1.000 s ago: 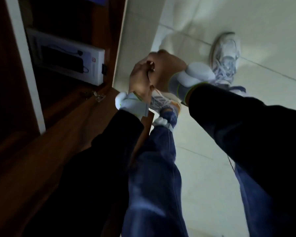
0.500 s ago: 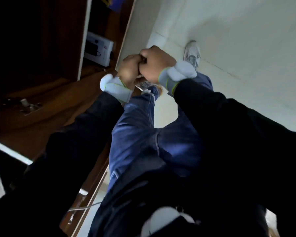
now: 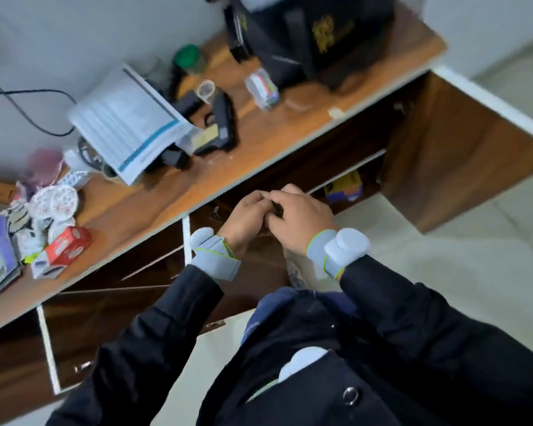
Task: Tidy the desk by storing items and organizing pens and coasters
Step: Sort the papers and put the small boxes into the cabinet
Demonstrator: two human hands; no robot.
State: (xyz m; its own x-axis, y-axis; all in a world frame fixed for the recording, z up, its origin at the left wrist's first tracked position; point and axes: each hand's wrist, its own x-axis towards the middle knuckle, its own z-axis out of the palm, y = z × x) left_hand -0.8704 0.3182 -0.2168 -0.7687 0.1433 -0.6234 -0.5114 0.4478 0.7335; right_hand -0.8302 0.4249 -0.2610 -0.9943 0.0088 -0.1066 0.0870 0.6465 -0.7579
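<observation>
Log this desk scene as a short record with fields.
hands: left hand and right hand pressed together before the wooden desk, fingers curled; contents hidden
back: black bag, green-lidded jar
middle: printed papers, black tool beside them
left end: red box, white lacy discs
below: cabinet door open, yellow box inside
</observation>
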